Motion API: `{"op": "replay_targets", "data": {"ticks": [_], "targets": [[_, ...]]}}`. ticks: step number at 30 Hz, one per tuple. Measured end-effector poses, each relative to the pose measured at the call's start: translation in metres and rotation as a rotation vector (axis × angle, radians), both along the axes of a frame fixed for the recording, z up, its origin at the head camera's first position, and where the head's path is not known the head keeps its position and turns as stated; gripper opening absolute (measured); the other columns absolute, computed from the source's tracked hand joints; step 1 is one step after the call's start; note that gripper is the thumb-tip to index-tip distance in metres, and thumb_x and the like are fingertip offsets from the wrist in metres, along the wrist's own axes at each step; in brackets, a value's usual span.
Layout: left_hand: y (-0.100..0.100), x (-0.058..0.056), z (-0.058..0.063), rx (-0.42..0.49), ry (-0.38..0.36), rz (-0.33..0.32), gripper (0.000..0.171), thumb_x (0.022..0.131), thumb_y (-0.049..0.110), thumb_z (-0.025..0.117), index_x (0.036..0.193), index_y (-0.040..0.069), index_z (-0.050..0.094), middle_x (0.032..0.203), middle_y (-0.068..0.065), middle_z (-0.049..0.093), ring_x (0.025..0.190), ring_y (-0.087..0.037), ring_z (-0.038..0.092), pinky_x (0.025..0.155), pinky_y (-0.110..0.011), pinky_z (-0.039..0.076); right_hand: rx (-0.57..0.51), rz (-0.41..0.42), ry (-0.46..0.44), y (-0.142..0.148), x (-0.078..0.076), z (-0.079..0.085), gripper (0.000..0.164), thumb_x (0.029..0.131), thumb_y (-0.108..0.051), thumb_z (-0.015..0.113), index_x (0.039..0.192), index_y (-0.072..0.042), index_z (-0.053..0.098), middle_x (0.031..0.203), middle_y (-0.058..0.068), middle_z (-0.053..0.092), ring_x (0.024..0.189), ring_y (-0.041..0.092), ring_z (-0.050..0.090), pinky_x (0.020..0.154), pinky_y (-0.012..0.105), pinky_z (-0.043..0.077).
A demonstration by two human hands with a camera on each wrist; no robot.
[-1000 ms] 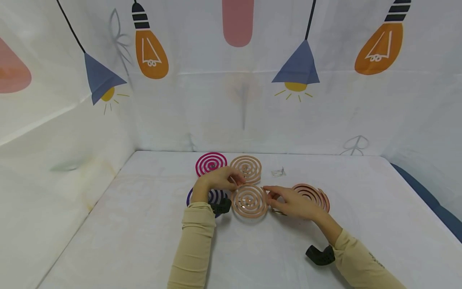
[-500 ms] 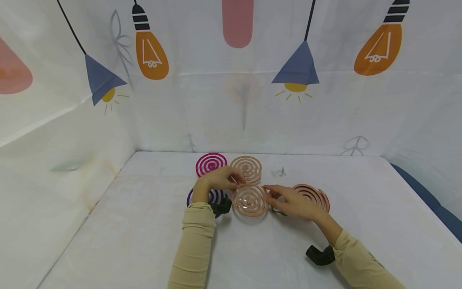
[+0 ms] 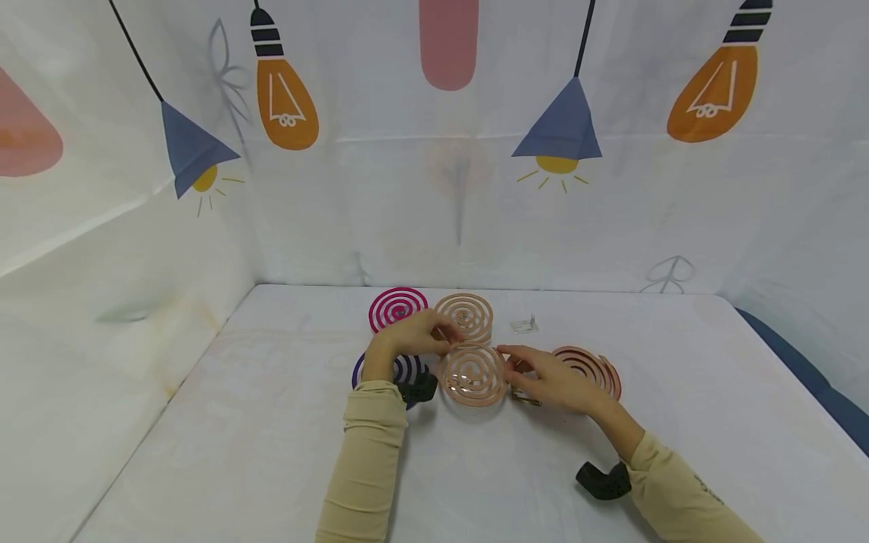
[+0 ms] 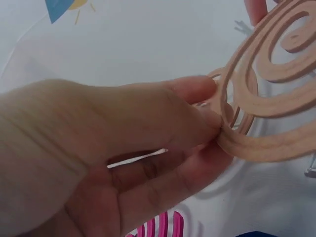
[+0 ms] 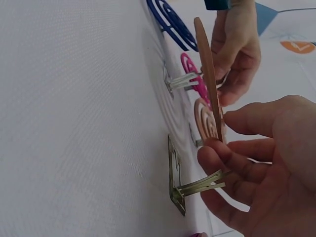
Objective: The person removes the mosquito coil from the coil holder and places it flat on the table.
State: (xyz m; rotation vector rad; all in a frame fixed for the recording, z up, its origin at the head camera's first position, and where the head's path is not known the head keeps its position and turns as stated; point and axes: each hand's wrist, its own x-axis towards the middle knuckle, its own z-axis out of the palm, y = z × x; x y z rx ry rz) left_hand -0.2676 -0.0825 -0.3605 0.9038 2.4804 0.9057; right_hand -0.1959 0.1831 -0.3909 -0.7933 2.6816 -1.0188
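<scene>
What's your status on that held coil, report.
Left hand, right hand pinching coil by rim. Silver stand beneath coil, contact unclear. Brass stand close by right hand.

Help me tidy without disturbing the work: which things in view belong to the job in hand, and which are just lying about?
Seemingly in the job:
held tan coil, pinched by left hand and right hand
silver stand beneath it

Not being handled, though perhaps related:
magenta coil
blue coil
rear tan coil
reddish-brown coil
brass stand
far silver stand
</scene>
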Motion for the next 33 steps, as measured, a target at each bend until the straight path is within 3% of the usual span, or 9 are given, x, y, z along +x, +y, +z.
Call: {"op": "replay_targets", "data": {"ticks": [12,20,26,33], "targets": [[0.004,0.000,0.001,0.043,0.003,-0.003,0.023,0.087,0.010,0.063,0.110,0.007,0.067,0.107,-0.006,0.069,0.097,-0.019,0.065,0.078,-0.021,0.051,-0.055,-0.013,0.045,0.003,-0.004,-0.003,0.046,0.096,-0.022,0.055,0.138,-0.008,0.044,0.101,0.000,0.063,0.094,0.013,0.059,0.075,0.024,0.048],[0.006,-0.001,0.001,0.055,0.053,-0.016,0.025,0.085,0.008,0.063,0.110,0.008,0.068,0.104,-0.005,0.069,0.095,-0.017,0.066,0.078,-0.021,0.051,-0.075,-0.064,0.027,0.005,-0.005,0.001,0.045,0.095,-0.020,0.055,0.138,-0.010,0.045,0.099,-0.001,0.064,0.093,0.013,0.060,0.073,0.023,0.048],[0.008,-0.002,0.000,0.056,0.039,-0.010,0.025,0.085,0.008,0.064,0.110,0.008,0.067,0.101,-0.004,0.068,0.093,-0.014,0.065,0.076,-0.020,0.050,-0.075,-0.086,-0.009,0.006,-0.005,0.002,0.047,0.096,-0.025,0.055,0.140,-0.015,0.043,0.101,-0.002,0.064,0.095,0.015,0.059,0.073,0.023,0.048],[0.012,-0.001,0.000,0.064,0.032,-0.031,0.023,0.086,0.009,0.063,0.109,0.008,0.065,0.097,-0.005,0.068,0.091,-0.013,0.065,0.078,-0.019,0.049,-0.090,-0.084,0.023,0.006,-0.006,0.002,0.044,0.096,-0.021,0.055,0.138,-0.015,0.045,0.099,0.002,0.062,0.089,0.016,0.059,0.069,0.023,0.048]]}}
